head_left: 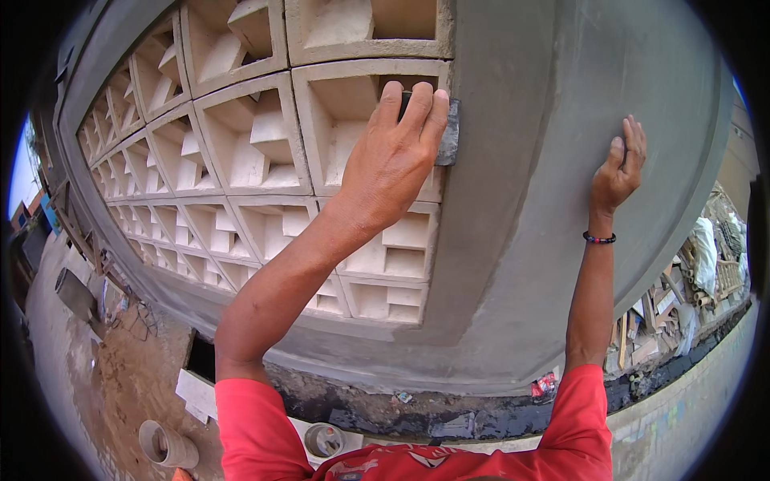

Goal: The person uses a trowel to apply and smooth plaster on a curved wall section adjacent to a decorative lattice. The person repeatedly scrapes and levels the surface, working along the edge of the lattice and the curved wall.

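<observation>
My left hand (397,148) grips the dark handle of a small grey float (448,148), its fingertips at the upper right of a cream breeze block (333,128). The float lies against the border between the block and the smooth grey plastered wall (529,176), where a darker strip runs beside the blocks. My right hand (619,168), above a dark beaded bracelet, rests against the plaster to the right with its fingers extended and slightly bent; it holds nothing that I can see. The rows of cream blocks with stepped openings fill the left and middle of the wall.
A bucket (168,445) stands on dirt ground at lower left, another (324,439) near my body. A dark cylinder (76,297) leans at far left. A wet trench (465,421) runs along the wall's foot. Rubble and timber (654,321) lie piled beyond the right edge.
</observation>
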Available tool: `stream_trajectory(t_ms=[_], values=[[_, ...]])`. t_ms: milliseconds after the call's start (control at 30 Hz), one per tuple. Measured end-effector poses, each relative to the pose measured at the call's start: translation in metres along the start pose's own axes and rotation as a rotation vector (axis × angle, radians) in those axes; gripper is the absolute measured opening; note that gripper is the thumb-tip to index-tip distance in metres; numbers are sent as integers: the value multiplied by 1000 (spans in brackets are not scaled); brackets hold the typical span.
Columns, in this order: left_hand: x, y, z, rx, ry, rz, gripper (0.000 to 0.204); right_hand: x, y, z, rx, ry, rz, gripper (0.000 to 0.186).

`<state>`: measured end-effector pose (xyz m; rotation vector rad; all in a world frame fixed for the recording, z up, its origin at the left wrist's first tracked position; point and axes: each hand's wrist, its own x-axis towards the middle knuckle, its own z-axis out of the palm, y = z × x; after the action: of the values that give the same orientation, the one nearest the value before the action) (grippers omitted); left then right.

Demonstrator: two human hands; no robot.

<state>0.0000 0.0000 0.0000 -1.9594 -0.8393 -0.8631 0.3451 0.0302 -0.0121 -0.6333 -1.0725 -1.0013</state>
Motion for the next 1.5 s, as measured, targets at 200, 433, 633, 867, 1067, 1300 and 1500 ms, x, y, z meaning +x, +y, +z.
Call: stream_trajectory(t_ms=[200,433,633,867,1067,1300,1500], values=[[-26,9,-4,-148,-28,-77,83,1,3,-1,11,24,-7,29],[47,-34,-40,-91,96,-90,86,-2,5,-3,40,32,20,30],[81,-39,-55,-8,33,-14,86,-2,6,-4,105,55,52,29],[74,-31,-45,32,72,-6,86,-3,8,-4,143,74,54,29],[39,-8,-29,-2,-10,-42,86,-2,2,-6,171,79,121,28],[7,-3,-29,-24,-54,-93,90,-2,10,-5,145,91,111,27],[90,-51,-70,95,96,-44,86,-3,7,-5,164,87,119,27]])
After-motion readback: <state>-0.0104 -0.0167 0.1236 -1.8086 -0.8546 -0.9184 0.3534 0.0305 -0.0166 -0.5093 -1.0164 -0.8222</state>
